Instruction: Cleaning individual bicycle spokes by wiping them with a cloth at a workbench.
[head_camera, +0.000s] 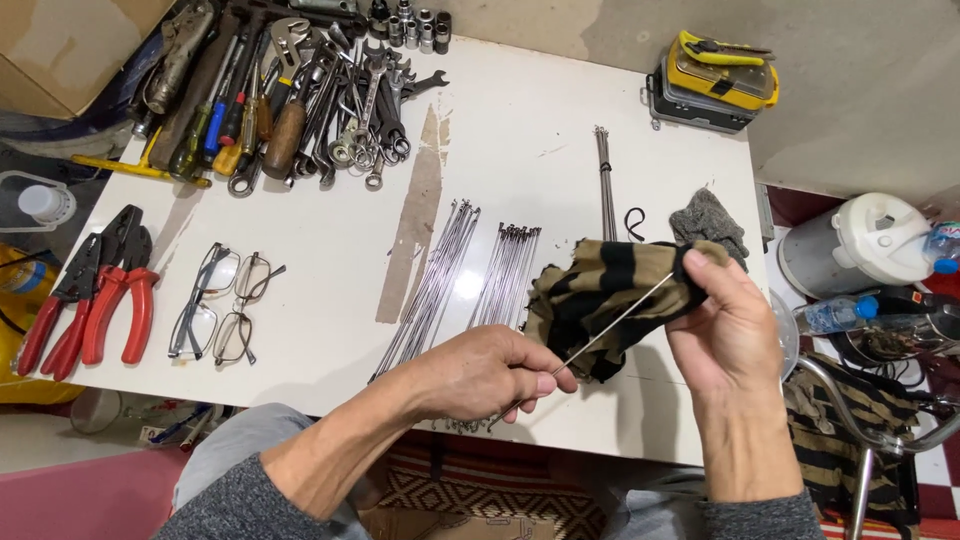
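My left hand pinches the near end of a thin metal spoke that slants up to the right. My right hand grips a black-and-tan striped cloth wrapped around the spoke's far end, just above the white table. Two bundles of similar spokes lie on the table right behind my left hand. A third thin bundle lies farther back, next to a grey rag.
Wrenches, screwdrivers and sockets are heaped at the table's far left. Red-handled pliers and two pairs of glasses lie at the left. A yellow-lidded case sits at the far right corner. A white jug and bicycle handlebar stand right of the table.
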